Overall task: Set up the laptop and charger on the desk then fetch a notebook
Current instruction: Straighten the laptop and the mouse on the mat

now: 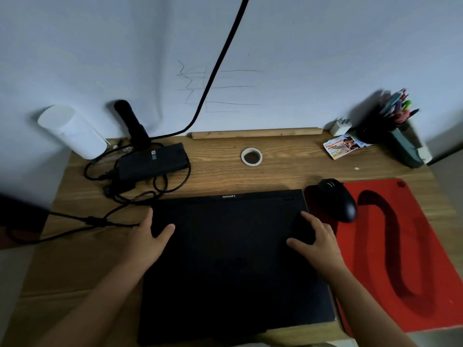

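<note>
Laptop [233, 261] lies closed and flat on the wooden surface [218, 169], lid up, logo strip toward the wall, front edge near me. I see my left hand [147, 240] on the lid's left edge, fingers spread, thumb out over the lid, palm partly off onto the wood. My right hand [317, 240] sits at the lid's right edge, fingers spread and slightly curled, thumb pointing inward across the lid. Neither hand pinches anything; both just rest open on the lid.

Charger [152, 162] brick, black, sits at back left of the surface, well apart from the laptop, with its cable [100, 220] looping in tangles beside it and trailing off the left side. Cannot tell if it is plugged into the laptop.

Black mouse [338, 199] rests just beside the laptop's back right corner, on the near-left part of the red mouse pad [400, 259]. The pad touches or slips under the laptop's right edge.

Tape roll [251, 157] lies flat behind the laptop, centre back. Pen cup [398, 136] full of coloured pens stands back right, with cards [342, 146] next to it. White cylinder [71, 132] leans at back left. Black lamp arm [220, 61] curves up the wall.
</note>
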Available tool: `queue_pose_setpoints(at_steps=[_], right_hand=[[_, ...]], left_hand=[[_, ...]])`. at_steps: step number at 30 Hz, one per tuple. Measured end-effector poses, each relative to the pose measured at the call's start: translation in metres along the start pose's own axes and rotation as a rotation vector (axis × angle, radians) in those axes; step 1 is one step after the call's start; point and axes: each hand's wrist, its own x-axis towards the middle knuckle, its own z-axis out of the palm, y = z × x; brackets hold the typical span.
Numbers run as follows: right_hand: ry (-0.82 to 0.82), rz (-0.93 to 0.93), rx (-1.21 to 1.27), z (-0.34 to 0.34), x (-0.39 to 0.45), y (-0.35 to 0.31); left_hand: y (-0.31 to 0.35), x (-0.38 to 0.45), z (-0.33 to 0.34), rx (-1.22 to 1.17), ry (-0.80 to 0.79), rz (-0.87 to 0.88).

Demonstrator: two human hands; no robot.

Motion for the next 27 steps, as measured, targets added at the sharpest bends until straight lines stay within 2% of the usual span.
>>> queue_pose_setpoints(at_steps=[2,4,6,8,11,15,18,21,27], right_hand=[[0.033,-0.009,0.007,-0.011,0.005,0.001],[0.154,-0.041,-0.041,-0.022,0.014,-0.001],[0.292,-0.048,-0.100,-0.034,0.028,-0.003],[0.355,-0.014,-0.174,-0.045,0.044,-0.005],[0.343,0.029,-0.303,-0.052,0.064,-0.002],[0.261,0.024,-0.363,-0.059,0.078,0.013],[0.169,-0.063,-0.340,-0.071,0.085,0.030],[0.117,-0.128,-0.293,-0.091,0.085,0.046],[0.176,-0.206,-0.181,-0.133,0.035,0.092]], left_hand=[[0.015,0.005,-0.013,0.224,-0.003,0.019],[0.035,0.004,-0.020,0.386,0.091,0.093],[0.057,-0.004,-0.015,0.393,0.178,0.226],[0.078,-0.018,0.003,0.299,0.185,0.381],[0.103,-0.040,0.045,0.238,0.097,0.558],[0.132,-0.065,0.107,0.241,-0.032,0.637],[0.149,-0.082,0.147,0.223,-0.102,0.665],[0.159,-0.096,0.175,0.215,-0.097,0.701],[0.179,-0.119,0.221,0.202,-0.054,0.736]])
